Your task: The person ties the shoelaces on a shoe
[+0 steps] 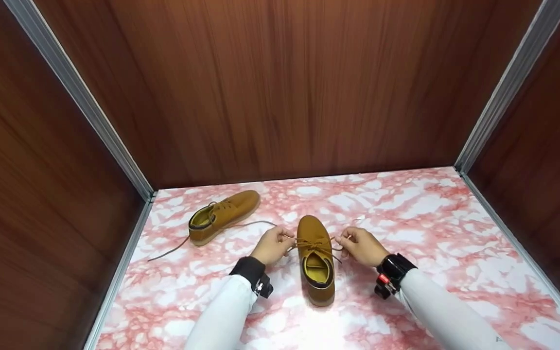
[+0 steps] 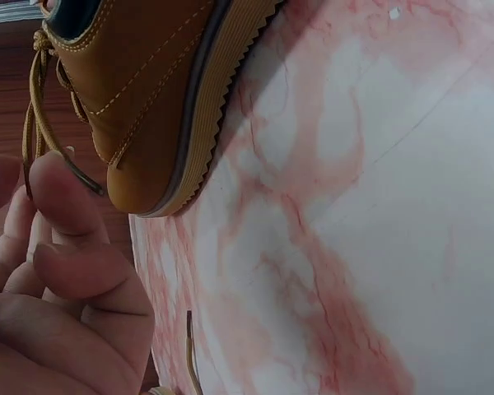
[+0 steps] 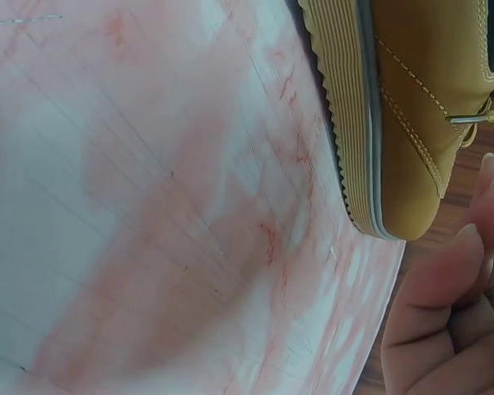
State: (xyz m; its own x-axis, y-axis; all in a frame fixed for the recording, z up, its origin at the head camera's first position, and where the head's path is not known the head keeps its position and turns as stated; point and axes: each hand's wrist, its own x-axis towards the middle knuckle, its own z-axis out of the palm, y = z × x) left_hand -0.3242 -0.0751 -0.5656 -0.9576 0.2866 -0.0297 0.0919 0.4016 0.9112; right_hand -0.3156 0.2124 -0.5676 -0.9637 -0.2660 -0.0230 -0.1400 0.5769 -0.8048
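Observation:
A tan lace-up shoe (image 1: 312, 227) stands upright between the two hands, toe away from me. A knot with loops in its shoelace (image 1: 315, 245) sits over the tongue. My left hand (image 1: 270, 247) pinches a lace loop on the left side between thumb and fingers; the left wrist view shows that lace (image 2: 38, 103) running taut from the knot, with a loose tip beside the fingers. On the other side my right hand (image 1: 366, 248) pinches the lace; its fingertips (image 3: 449, 263) partly show in the right wrist view, and their grip is mostly out of frame.
A second tan shoe (image 1: 241, 206) stands at the back left, its lace untied and trailing on both sides; one lace end (image 1: 168, 253) lies on the marbled tabletop (image 1: 416, 209). Brown wood-grain panels (image 1: 285, 97) with metal corner strips (image 1: 508, 78) enclose the left, back and right.

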